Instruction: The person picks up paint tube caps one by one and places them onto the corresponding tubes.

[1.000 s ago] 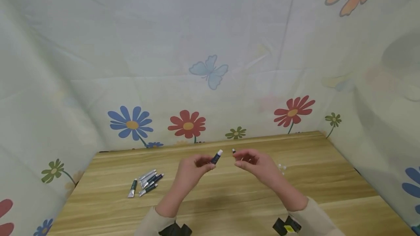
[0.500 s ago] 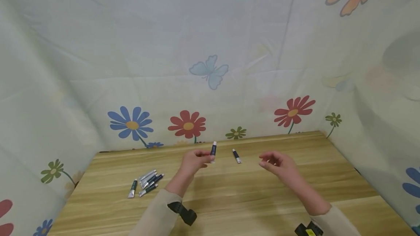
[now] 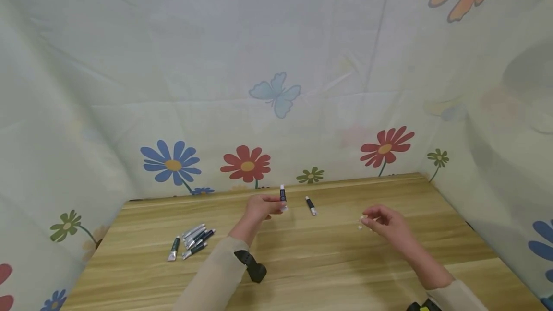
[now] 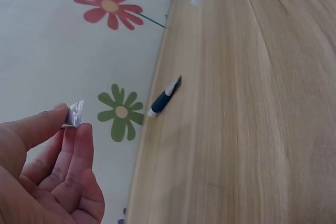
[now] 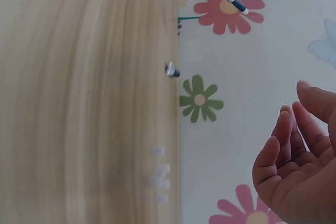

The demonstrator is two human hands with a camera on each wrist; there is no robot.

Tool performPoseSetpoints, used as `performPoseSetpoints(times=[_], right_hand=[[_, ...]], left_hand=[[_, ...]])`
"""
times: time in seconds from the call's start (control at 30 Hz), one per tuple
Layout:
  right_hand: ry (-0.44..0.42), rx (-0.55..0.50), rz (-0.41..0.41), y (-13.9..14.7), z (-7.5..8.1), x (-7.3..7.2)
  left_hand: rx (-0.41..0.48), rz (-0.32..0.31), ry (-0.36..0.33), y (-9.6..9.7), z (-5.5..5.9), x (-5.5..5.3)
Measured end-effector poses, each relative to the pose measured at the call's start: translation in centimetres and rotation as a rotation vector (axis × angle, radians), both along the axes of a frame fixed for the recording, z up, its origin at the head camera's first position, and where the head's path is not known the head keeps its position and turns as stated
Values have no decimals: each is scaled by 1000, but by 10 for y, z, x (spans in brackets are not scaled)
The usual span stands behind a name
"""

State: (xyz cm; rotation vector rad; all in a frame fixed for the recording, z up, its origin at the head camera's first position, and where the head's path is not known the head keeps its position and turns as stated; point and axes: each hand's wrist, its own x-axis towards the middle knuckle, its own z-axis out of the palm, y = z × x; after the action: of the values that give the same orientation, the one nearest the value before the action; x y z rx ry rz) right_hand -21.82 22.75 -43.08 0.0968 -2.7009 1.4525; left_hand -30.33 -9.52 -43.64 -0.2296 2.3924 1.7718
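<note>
1. The dark-blue paint-type tube with silver tail and white end (image 3: 282, 193) could be dropped or swivelled, since it is pinched only near its tail by the left hand (image 3: 258, 207).
2. The small white pieces (image 5: 159, 178), at 9 o'clock from the right hand (image 3: 387, 226), could be scattered by a brushing fingertip.
3. The second dark tube, white-tipped and silver-tailed (image 3: 311, 206), might be knocked if the hands were brought together; it is laid on the wood-grain table (image 3: 302, 263) at 3 o'clock from the left hand.
4. The left forearm is angled towards 1 o'clock, the held white end towards 12.
5. The right forearm is angled towards 10 o'clock; its fingers are loosely curved, with nothing seen held.
</note>
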Motion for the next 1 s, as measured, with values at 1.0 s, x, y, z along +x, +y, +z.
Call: performPoseSetpoints(times=[1.0], right_hand=[[-62,128,-56,40,-56,-23]], left_hand=[[85,-18,-13,18,-47,-28]])
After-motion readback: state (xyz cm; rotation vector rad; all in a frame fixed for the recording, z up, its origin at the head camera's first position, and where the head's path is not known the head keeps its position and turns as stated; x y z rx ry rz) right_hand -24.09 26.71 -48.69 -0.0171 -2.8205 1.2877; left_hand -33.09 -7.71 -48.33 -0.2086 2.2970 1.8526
